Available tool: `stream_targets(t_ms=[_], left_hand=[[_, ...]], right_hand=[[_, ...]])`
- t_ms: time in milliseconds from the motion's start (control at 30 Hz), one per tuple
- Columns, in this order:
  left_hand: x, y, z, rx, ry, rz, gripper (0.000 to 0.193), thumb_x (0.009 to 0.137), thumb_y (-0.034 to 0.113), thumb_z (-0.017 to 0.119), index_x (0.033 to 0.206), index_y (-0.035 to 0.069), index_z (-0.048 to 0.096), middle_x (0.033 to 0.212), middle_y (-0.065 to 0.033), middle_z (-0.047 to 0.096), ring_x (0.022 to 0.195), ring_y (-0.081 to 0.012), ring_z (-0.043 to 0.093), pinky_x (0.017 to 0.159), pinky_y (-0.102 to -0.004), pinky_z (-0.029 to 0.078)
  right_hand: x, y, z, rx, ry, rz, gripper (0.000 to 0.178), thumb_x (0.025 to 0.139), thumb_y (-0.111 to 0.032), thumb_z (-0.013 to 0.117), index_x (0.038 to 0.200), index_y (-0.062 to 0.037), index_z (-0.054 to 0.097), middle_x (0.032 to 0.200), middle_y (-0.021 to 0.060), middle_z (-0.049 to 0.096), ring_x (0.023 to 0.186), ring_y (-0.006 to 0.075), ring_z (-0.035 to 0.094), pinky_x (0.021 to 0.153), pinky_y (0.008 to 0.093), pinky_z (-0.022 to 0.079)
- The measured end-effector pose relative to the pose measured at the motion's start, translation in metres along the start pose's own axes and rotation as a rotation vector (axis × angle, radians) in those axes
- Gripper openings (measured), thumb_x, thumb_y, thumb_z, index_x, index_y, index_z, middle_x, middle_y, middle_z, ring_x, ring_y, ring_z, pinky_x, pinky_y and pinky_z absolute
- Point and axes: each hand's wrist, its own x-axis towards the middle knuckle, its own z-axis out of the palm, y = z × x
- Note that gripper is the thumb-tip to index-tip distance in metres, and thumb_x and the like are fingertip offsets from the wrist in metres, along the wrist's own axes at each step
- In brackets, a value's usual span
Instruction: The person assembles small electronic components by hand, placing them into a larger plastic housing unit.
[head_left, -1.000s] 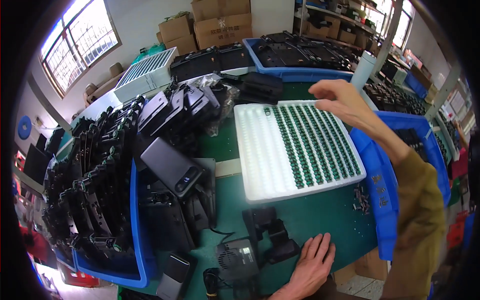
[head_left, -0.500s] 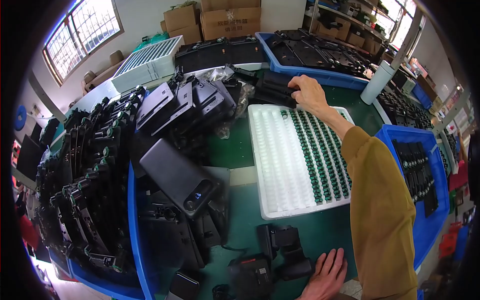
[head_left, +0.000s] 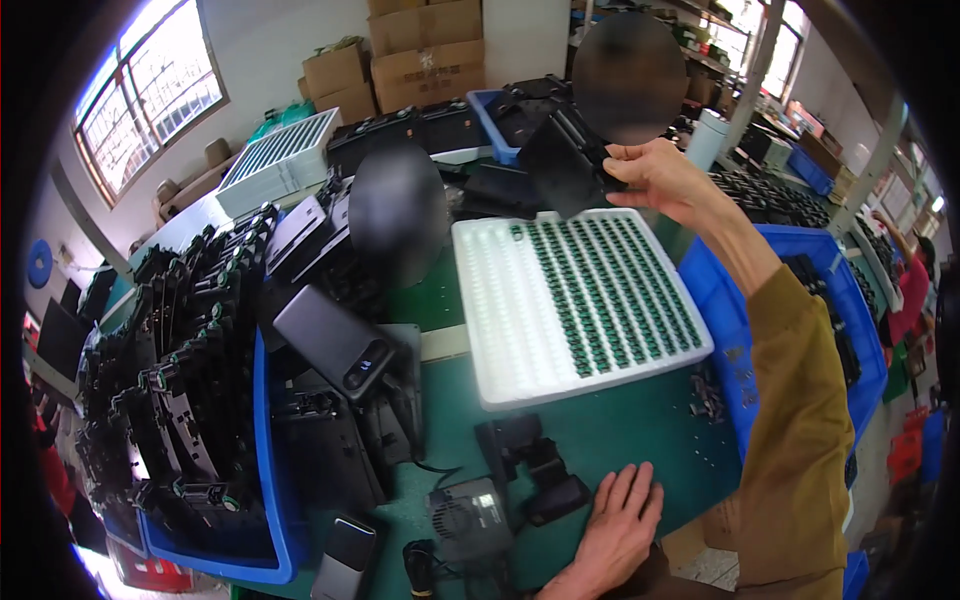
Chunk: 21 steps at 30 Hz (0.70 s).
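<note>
My right hand pinches the right edge of a flat black plastic part between thumb and fingers. The part is raised and tilted beyond the far edge of a white foam tray. Rows of small green-and-black components fill the tray's middle and right side, while its left slots are bare. My left hand lies flat on the green table, fingers stretched out and holding nothing. Close by on its left are a black bracket-like device and a dark boxy device.
At left stands a blue bin packed with black parts. A grey power bank rests on black panels, and a phone-like device lies nearer. Another blue bin stands right of the tray. A pale bottle stands at the far right.
My right hand has lifted the black part and tipped it upright. The view has shifted, so more of the tray and right bin show. My left hand stays flat on the table.
</note>
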Motion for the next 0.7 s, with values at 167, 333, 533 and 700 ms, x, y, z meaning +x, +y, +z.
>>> stream_targets(t_ms=[167, 333, 533, 700], left_hand=[[-0.001, -0.001, -0.006, -0.051, 0.191, 0.012, 0.036, 0.081, 0.006, 0.071, 0.115, -0.001, 0.064, 0.127, -0.0198, 0.058, 0.118, -0.0375, 0.056, 0.103, -0.0496, 0.044], [-0.002, 0.000, -0.013, -0.157, 0.689, 0.272, 0.027, 0.068, -0.010, 0.068, 0.094, -0.002, 0.070, 0.102, -0.0171, 0.063, 0.093, -0.0334, 0.062, 0.081, -0.0445, 0.054], [-0.012, 0.001, -0.013, 0.051, 0.723, 0.230, 0.030, 0.073, 0.001, 0.069, 0.104, 0.003, 0.070, 0.115, -0.0170, 0.058, 0.110, -0.0373, 0.052, 0.097, -0.0494, 0.043], [0.003, 0.013, -0.016, 0.127, 0.395, 0.092, 0.042, 0.075, 0.017, 0.076, 0.114, 0.005, 0.069, 0.132, -0.0149, 0.057, 0.123, -0.0333, 0.052, 0.109, -0.0510, 0.029]], right_hand=[[-0.093, -0.008, -0.047, 0.209, -0.318, 0.090, 0.030, 0.096, -0.020, 0.064, 0.119, -0.0014, 0.062, 0.102, 0.0029, 0.069, 0.088, 0.0127, 0.069, 0.073, 0.0330, 0.062], [-0.160, 0.001, -0.062, 0.109, -0.345, 0.272, 0.027, 0.092, -0.015, 0.065, 0.113, 0.0023, 0.067, 0.093, 0.0057, 0.070, 0.071, 0.0138, 0.069, 0.058, 0.0302, 0.061], [-0.160, 0.059, -0.030, -0.067, -0.591, 0.414, 0.025, 0.087, -0.017, 0.065, 0.106, -0.0019, 0.071, 0.087, 0.0037, 0.071, 0.073, 0.0123, 0.067, 0.056, 0.0286, 0.055], [-0.150, 0.099, 0.011, -0.261, -0.613, 0.476, 0.024, 0.084, -0.014, 0.063, 0.103, -0.0021, 0.072, 0.088, 0.0054, 0.071, 0.072, 0.0150, 0.067, 0.054, 0.0278, 0.056]])
